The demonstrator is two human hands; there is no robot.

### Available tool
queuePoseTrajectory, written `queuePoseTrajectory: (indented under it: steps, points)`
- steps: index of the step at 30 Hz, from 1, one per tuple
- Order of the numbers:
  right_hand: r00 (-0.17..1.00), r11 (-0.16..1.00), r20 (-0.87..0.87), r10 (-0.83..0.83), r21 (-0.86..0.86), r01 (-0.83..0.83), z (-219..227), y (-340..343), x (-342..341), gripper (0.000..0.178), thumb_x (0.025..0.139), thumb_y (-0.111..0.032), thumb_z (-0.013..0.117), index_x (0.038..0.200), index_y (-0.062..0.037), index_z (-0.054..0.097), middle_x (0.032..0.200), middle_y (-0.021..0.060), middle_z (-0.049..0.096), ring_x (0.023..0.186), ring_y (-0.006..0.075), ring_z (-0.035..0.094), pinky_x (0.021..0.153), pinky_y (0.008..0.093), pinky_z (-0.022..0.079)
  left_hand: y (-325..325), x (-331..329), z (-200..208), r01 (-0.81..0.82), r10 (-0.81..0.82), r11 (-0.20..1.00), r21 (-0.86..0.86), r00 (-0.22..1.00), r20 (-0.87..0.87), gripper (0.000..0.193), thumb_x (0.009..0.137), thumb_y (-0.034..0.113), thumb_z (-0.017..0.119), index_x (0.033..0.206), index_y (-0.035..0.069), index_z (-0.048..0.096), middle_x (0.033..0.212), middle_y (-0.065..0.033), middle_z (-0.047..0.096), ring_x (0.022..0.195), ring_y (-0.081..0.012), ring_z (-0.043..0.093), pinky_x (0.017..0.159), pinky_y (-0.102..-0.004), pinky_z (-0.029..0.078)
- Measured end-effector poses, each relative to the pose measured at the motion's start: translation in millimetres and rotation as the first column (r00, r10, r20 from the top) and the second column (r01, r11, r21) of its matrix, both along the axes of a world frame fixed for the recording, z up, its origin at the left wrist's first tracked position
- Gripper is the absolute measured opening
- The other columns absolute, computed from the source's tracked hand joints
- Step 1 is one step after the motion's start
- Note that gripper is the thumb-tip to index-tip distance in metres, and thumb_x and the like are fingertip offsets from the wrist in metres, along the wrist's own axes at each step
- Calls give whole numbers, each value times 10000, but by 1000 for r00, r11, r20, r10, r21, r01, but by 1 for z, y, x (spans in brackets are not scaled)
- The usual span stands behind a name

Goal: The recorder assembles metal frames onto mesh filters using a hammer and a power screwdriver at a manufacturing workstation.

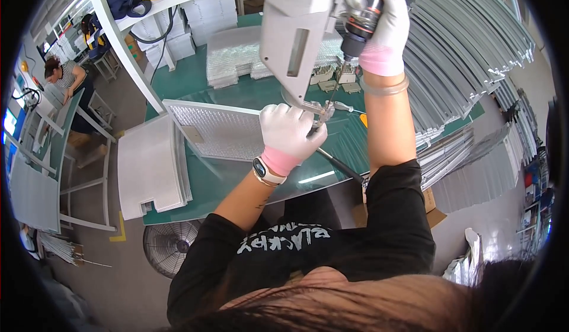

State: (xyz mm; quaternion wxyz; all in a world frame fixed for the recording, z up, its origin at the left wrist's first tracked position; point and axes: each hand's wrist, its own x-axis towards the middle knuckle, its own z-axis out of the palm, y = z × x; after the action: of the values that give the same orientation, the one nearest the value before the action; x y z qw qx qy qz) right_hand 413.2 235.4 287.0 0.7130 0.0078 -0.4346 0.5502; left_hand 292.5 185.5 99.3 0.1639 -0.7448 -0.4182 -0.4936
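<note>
My right hand [392, 28], in a white glove with a pink cuff, is wrapped round a black power screwdriver [359, 34] with red-orange rings. Its long thin bit points down to the metal tip at the foot of a grey machine housing [293, 26]. My gloved left hand [290, 131] is closed at the corner of a white-framed panel [222, 129] with a textured face, right beside that tip. The panel stands tilted over the green table [332, 166]. Exactly what the left fingertips pinch is hidden behind the knuckles.
White sheets [148, 163] lie stacked at the table's left edge. Bubble-wrapped stacks [228, 56] stand at the back. A screwdriver [344, 107] and small metal parts [326, 83] lie near the machine. Tall stacks of grey strips [468, 41] crowd the right. A floor fan [169, 246] stands below the table.
</note>
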Motion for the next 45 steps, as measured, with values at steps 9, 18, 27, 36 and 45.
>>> queuePoseTrajectory:
  steps: [9,18,27,36,45]
  points:
    - [969,991,238,-65,131,34,-8,16,-10,196,991,-321,558,1040,-132,542,780,41,599,605,116,560,517,218,453,7,2,-4,-4,0,991,135,999,32,174,601,186,704,566,121,546,611,-1,553,543,-222,488,575,-379,358]
    - [866,674,208,454,557,-486,-17,71,-9,206,986,-337,558,1022,-134,564,790,37,611,615,112,578,508,224,455,11,0,-2,44,-45,996,72,999,20,101,616,172,710,642,143,617,595,16,571,540,-199,535,567,-374,356]
    - [881,907,418,220,245,-343,-50,25,-28,531,959,-441,570,1281,-45,424,769,87,570,556,104,493,504,234,413,11,-1,-13,115,-114,993,-4,988,107,140,660,180,742,780,131,690,629,1,601,574,-213,537,563,-358,412]
    - [812,838,406,420,169,-518,-53,26,-35,666,946,-534,519,1348,-9,437,706,36,515,490,45,416,458,199,339,16,-4,-17,196,-193,981,-12,974,118,173,663,176,749,804,90,696,671,-11,581,604,-233,525,573,-372,412]
    - [815,835,343,467,132,-534,-63,22,-43,698,950,-551,509,1333,28,434,685,29,505,459,43,405,437,179,337,18,-5,-11,181,-184,982,56,982,41,167,659,158,749,763,68,656,679,-45,571,582,-234,520,547,-372,410]
